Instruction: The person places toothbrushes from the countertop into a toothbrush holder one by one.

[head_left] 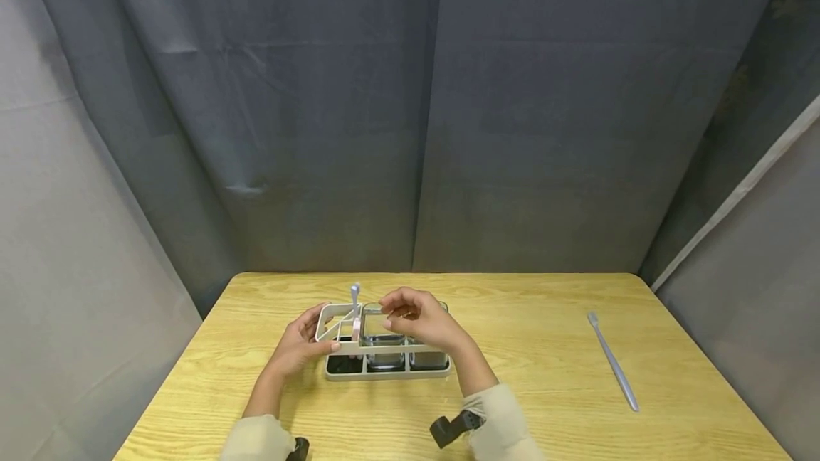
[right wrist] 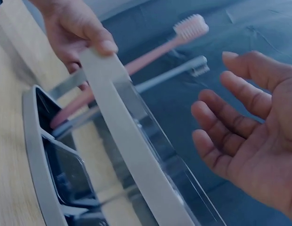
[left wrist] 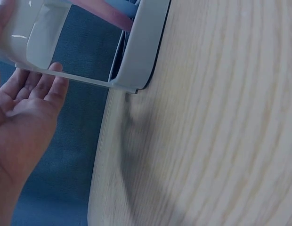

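Observation:
A white toothbrush holder (head_left: pixel 397 375) with an upper frame and a dark-floored base stands on the table. My left hand (head_left: pixel 297 343) grips the left end of its upper frame, thumb on the front rim and fingers around the far side. Inside the left section lean a pink toothbrush (right wrist: pixel 150 56) and a light blue toothbrush (right wrist: pixel 169 74), heads up. Clear cups (head_left: pixel 384 360) occupy the other sections. Above the middle of the holder hovers my right hand (head_left: pixel 423 319), its fingers loosely bent, holding nothing and apart from the brush heads.
A greyish-blue toothbrush (head_left: pixel 613 361) lies alone on the right side of the wooden table (head_left: pixel 512 347). Dark grey curtains (head_left: pixel 544 162) hang behind the table's far edge, and lighter cloth hangs at both sides.

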Demonstrator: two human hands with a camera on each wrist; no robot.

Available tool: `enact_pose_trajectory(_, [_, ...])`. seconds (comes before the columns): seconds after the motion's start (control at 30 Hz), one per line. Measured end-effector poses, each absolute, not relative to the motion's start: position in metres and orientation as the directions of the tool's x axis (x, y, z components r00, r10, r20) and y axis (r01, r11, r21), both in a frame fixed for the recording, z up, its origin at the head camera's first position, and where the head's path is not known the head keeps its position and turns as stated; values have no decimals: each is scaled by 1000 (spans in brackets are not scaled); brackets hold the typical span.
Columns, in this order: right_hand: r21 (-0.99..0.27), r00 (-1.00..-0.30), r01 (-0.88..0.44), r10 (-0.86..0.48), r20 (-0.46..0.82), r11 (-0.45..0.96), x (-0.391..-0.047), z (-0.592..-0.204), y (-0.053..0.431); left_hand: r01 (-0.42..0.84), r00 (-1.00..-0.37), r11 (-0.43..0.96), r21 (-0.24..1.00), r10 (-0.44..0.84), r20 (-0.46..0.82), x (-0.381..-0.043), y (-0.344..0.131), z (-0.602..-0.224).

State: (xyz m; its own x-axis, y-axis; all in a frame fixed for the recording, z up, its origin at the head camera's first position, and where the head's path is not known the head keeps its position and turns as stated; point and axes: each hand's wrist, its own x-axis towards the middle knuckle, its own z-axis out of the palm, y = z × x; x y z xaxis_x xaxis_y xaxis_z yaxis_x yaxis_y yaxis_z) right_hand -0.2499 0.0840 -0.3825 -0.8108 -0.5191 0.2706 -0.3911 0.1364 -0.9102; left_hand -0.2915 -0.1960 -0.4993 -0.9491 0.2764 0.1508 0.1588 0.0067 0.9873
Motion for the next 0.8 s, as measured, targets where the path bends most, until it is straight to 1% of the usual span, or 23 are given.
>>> enact_pose_trajectory(0.17, [-916, -797, -387, -539, 274, 105, -249, -382, 100, 160, -948, 17, 987, 281, 148, -291, -197, -498])
enact_pose_trajectory(0.27, [-915, -797, -389, -539, 273, 112, -247, -381, 110, 161, -950, 23, 987, 273, 149, -291, -198, -498])
enact_pose_trajectory(0.43, [-914, -810, -380, -528, 255, 141, -244, -380, 127, 165, -952, 31, 986, 267, 151, -291, -200, -500])
enact_pose_trajectory(0.6, [-925, -824, -355, -512, 242, 133, -242, -383, 144, 174, -951, 28, 984, 265, 160, -291, -200, -500])
enact_pose_trajectory(0.8, [-926, -835, -354, -490, 250, 131, -247, -398, 168, 151, -953, 18, 988, 267, 141, -289, -201, -499])
